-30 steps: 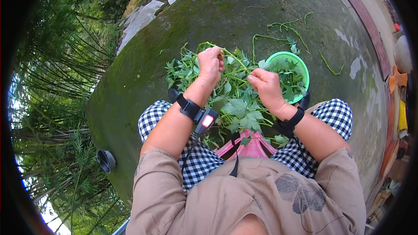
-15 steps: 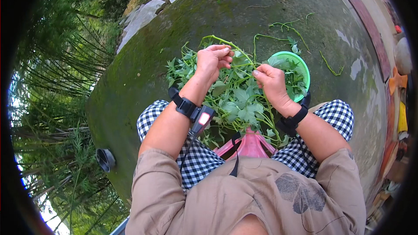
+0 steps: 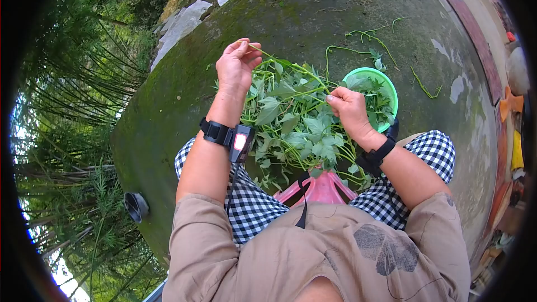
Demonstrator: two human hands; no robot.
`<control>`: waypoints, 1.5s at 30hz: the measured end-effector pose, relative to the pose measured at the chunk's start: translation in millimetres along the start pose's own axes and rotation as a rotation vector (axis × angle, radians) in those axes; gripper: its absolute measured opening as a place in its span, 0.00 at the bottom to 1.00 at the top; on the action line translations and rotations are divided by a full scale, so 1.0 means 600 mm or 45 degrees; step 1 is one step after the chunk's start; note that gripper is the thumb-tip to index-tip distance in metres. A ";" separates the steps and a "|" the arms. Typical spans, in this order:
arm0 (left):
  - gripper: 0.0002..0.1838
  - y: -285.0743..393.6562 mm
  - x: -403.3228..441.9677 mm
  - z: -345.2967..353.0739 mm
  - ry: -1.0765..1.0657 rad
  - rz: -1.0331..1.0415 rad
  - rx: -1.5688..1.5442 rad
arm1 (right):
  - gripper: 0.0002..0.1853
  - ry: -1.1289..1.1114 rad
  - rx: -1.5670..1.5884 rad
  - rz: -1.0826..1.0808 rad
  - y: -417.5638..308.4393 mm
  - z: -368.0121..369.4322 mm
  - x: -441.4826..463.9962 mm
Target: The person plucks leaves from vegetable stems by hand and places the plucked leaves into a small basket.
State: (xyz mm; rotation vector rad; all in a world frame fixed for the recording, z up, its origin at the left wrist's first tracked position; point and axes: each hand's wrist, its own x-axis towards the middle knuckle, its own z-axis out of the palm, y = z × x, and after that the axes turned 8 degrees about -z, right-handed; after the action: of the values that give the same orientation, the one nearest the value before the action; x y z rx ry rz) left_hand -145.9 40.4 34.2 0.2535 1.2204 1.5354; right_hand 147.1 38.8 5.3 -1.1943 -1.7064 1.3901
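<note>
Container (image 3: 136, 207), dark, way off left on the mossy ground (image 3: 162, 134). Then left hand (image 3: 239, 70) raised, thumb and fingertips pinched together on a thin green strand (image 3: 268, 55). Strand slanting down over the heap of leafy vines (image 3: 316, 128) toward a thicker stem (image 3: 307, 71). Right hand (image 3: 351, 111) next, thumb pressed on curled index finger, stem clamped right between them. Just beside: green basin (image 3: 395, 96), leaves inside. Farther right, loose stem (image 3: 423, 86), well apart from any fingers.

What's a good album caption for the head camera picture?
Left hand and right hand pinch slender green vine over a leafy green heap, beside a round, bright-green plastic container of leaves.
</note>
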 end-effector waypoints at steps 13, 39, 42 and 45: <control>0.06 -0.015 -0.055 0.050 0.059 -0.026 0.625 | 0.09 -0.131 0.441 0.540 -0.002 -0.026 0.013; 0.07 -0.158 -0.073 0.086 0.029 0.299 0.925 | 0.08 -0.135 0.569 0.428 -0.063 0.010 -0.005; 0.08 -0.155 -0.070 0.089 0.059 0.044 0.625 | 0.08 -0.091 0.551 0.420 -0.066 0.010 -0.008; 0.08 -0.148 -0.072 0.089 0.086 -0.087 0.432 | 0.08 -0.069 0.539 0.390 -0.058 0.010 -0.007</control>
State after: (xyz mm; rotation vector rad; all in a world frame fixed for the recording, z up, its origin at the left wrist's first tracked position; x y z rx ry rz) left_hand -38.3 22.1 6.8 0.3798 1.5271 1.2821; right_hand 134.4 31.1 37.7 -1.2095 -1.2059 1.8692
